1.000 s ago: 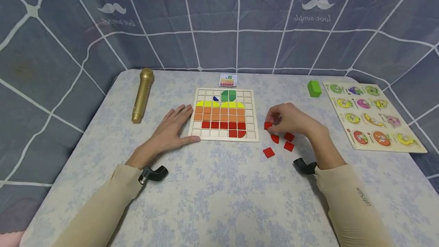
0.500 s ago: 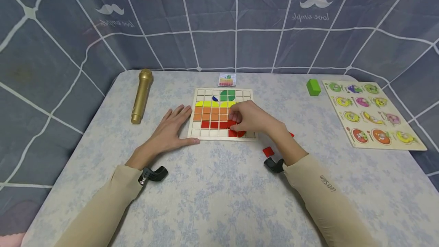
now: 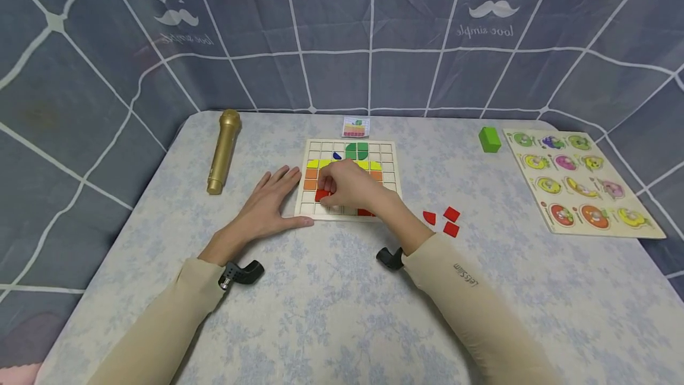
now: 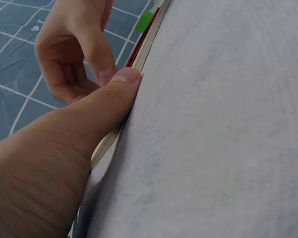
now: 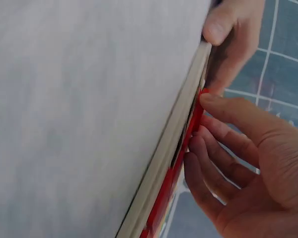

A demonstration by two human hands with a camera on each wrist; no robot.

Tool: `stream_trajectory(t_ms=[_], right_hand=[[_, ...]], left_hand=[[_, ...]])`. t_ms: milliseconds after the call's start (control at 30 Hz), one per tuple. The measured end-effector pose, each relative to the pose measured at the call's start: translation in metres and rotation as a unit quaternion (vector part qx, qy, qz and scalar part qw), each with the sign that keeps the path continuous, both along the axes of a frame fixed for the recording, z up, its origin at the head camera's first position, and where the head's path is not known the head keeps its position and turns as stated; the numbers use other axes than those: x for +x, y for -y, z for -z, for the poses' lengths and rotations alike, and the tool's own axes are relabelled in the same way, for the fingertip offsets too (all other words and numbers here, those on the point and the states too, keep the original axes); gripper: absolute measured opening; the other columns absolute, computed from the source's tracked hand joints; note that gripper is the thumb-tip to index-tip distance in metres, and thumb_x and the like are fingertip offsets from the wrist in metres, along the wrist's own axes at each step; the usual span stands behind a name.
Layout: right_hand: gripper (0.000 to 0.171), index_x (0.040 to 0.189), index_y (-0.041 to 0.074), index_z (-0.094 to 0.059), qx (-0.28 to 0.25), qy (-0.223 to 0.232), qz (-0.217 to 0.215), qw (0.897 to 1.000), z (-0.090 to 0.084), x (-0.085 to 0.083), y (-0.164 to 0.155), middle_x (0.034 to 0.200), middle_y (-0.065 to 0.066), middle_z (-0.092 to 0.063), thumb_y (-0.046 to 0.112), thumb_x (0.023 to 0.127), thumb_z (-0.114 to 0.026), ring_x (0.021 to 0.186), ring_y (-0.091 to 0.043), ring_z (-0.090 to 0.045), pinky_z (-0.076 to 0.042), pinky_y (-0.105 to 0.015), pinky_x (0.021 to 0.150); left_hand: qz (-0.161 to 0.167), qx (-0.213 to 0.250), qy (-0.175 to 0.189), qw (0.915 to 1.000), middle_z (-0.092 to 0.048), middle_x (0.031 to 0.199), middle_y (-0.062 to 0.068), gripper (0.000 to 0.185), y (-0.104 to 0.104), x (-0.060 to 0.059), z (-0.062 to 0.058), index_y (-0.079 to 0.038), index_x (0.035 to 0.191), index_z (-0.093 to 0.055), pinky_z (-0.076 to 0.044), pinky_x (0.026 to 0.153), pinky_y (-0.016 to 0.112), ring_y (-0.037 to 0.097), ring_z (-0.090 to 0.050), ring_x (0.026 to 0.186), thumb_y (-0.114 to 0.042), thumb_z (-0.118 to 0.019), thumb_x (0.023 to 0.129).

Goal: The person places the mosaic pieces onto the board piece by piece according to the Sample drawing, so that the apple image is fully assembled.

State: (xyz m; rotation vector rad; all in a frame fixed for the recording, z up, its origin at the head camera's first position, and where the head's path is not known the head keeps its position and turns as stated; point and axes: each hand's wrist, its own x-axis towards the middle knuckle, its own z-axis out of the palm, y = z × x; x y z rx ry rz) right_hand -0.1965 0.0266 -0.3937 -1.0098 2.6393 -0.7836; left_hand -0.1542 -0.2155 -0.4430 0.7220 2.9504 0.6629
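Over the lower left of the grid board [image 3: 350, 178], the right hand [image 3: 347, 186] sets a red tile [image 3: 322, 195] into the bottom rows, its grip a fingertip pinch curled on the tile's edge. The left hand [image 3: 267, 204] lies flat on the table [image 3: 342, 290], fingers straight, thumb pressed to the board's edge to steady it. Judging by this, the tile is at the seating step; it wants squaring to its cell and pressing level. Three spare red tiles [image 3: 443, 221] lie near on the right.

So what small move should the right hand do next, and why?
Probably press the red tile flat into its square, then let go: the right hand holds it at the board while the left hand steadies the edge.
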Motion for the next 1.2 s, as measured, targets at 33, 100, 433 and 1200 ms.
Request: stream_trajectory(t_ms=[33,100,433,1200], right_hand=[[0.018,0.101,0.007,-0.076,-0.003,-0.002,-0.002,1.000,0.001,0.000,0.002,0.091,-0.003,-0.072,0.013,0.087,-0.086,0.085,-0.016,-0.065,-0.057,-0.026,0.078],[0.019,0.102,0.006,-0.077,-0.007,-0.008,-0.004,1.000,0.001,0.001,0.005,0.093,-0.004,-0.074,0.013,0.088,-0.087,0.086,-0.016,-0.066,-0.057,-0.026,0.079],[0.019,0.104,0.006,-0.080,0.018,-0.059,-0.007,0.998,0.000,0.005,0.027,0.097,-0.003,-0.077,0.016,0.089,-0.087,0.085,-0.015,-0.066,-0.057,-0.026,0.079],[0.006,0.096,0.011,-0.082,-0.032,-0.020,0.031,0.999,-0.010,0.011,-0.025,0.088,0.001,-0.078,0.016,0.095,-0.080,0.080,-0.015,-0.067,-0.059,-0.028,0.074]], left_hand=[[0.002,0.000,0.000,1.0000,-0.028,0.174,0.015,0.113,0.000,0.000,0.000,-0.003,0.166,-0.028,-0.007,0.134,0.056,0.034,-0.015,0.164,-0.060,-0.081,0.084],[0.004,-0.002,-0.001,1.0000,-0.027,0.174,0.015,0.113,-0.001,-0.001,0.000,-0.003,0.166,-0.028,-0.007,0.134,0.056,0.034,-0.015,0.164,-0.061,-0.081,0.084],[0.004,0.002,-0.005,1.0000,-0.029,0.174,0.014,0.112,0.002,-0.001,-0.001,-0.004,0.166,-0.029,-0.007,0.134,0.055,0.033,-0.016,0.164,-0.059,-0.082,0.084],[0.000,-0.006,0.001,1.0000,-0.028,0.173,0.016,0.114,-0.001,0.000,-0.001,-0.002,0.166,-0.027,-0.006,0.134,0.055,0.035,-0.015,0.164,-0.057,-0.082,0.083]])
